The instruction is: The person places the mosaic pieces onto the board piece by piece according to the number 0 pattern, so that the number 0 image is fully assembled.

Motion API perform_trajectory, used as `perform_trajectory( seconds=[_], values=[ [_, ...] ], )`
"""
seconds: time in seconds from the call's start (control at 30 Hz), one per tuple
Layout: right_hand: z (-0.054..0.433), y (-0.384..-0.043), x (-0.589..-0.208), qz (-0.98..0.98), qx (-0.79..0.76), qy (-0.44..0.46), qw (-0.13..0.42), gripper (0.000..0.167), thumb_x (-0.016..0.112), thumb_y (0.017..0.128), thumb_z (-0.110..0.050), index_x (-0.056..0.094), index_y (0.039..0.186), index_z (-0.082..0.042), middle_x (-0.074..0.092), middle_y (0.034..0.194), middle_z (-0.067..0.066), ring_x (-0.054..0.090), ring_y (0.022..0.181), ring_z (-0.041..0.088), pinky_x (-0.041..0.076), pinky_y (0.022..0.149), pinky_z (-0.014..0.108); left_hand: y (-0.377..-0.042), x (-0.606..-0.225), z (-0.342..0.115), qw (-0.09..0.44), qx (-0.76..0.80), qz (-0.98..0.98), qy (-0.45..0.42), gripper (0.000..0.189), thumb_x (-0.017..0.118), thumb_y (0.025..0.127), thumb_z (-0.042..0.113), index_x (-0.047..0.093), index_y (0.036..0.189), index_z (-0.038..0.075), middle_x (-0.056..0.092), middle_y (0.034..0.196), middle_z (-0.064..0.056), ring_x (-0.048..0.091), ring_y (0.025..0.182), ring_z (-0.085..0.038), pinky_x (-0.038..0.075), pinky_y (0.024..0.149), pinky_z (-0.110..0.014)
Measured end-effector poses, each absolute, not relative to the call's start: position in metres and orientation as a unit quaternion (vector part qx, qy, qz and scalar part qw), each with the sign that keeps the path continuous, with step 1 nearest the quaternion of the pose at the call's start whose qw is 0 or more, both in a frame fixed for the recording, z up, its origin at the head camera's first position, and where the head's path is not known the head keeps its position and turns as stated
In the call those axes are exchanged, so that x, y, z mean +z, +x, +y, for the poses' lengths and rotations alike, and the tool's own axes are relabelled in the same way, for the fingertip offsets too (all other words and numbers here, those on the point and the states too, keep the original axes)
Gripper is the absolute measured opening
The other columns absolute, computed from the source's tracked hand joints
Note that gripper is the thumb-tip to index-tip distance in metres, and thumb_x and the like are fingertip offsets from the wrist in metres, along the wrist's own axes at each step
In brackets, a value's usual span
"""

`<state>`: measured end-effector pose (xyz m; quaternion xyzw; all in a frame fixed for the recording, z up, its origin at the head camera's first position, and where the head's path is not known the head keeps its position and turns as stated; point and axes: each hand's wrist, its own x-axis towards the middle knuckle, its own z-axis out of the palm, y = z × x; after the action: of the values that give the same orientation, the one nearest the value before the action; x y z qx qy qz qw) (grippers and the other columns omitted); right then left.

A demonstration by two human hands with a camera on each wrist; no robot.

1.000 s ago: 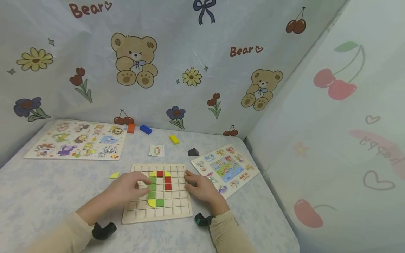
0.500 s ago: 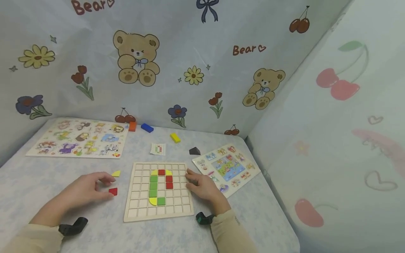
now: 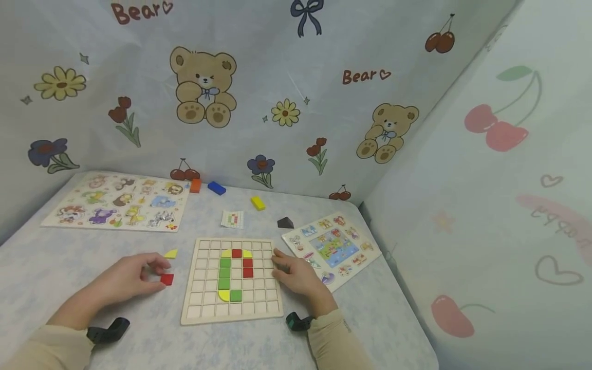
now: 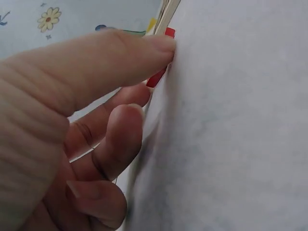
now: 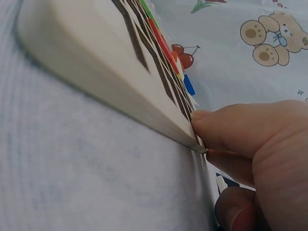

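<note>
My left hand [image 3: 129,277] is on the table left of the wooden grid board [image 3: 265,295], its thumb and fingers pinching a small red square tile [image 3: 167,279]. In the left wrist view the thumb lies against the red tile [image 4: 156,78], with a finger on its far side. Just beyond the fingertips lies a yellow quarter-round tile [image 3: 171,253]. My right hand [image 3: 298,275] grips the board's right edge; the right wrist view has its thumb on top. Green tiles [image 3: 224,273], red tiles [image 3: 247,267] and yellow rounded tiles [image 3: 224,295] form a loop in the grid.
A small pattern card [image 3: 232,219] lies behind the board. Orange [image 3: 196,186], blue [image 3: 216,188], yellow [image 3: 258,203] and black blocks [image 3: 285,222] stand along the back. An animal puzzle [image 3: 152,224] is back left, another picture puzzle [image 3: 296,237] at right.
My left hand has moved left, off the green tiles on the board, down to the red tile on the table, and its fingers have closed on it. The right hand stays at the board's edge.
</note>
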<state>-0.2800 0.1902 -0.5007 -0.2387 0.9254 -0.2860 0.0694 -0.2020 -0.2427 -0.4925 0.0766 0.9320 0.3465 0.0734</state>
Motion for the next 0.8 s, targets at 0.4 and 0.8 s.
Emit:
perform_trajectory(
  seconds=[0.4,0.8],
  values=[
    [0.191,-0.279,-0.5,0.924,-0.29,-0.241,0.069,0.047,0.062,0.102,-0.03,0.059,0.146,-0.015,0.044,0.16,-0.008,0.043,0.147,0.018,0.04,0.116,0.043,-0.2,-0.496,-0.23,0.038,0.368,0.921,0.119,0.029,0.086,0.083,0.028,0.072,0.108,0.023,0.071,0.101,0.004,0.05,0.063,-0.01,0.041,0.056,-0.026],
    [0.191,-0.279,-0.5,0.924,-0.289,-0.241,0.072,0.046,0.061,0.103,-0.031,0.059,0.146,-0.016,0.043,0.16,-0.008,0.044,0.146,0.019,0.041,0.115,0.043,-0.201,-0.484,-0.172,0.041,0.399,0.906,0.136,0.018,0.085,0.085,0.032,0.073,0.098,0.033,0.071,0.096,0.012,0.052,0.06,-0.011,0.042,0.053,-0.025]
  ],
)
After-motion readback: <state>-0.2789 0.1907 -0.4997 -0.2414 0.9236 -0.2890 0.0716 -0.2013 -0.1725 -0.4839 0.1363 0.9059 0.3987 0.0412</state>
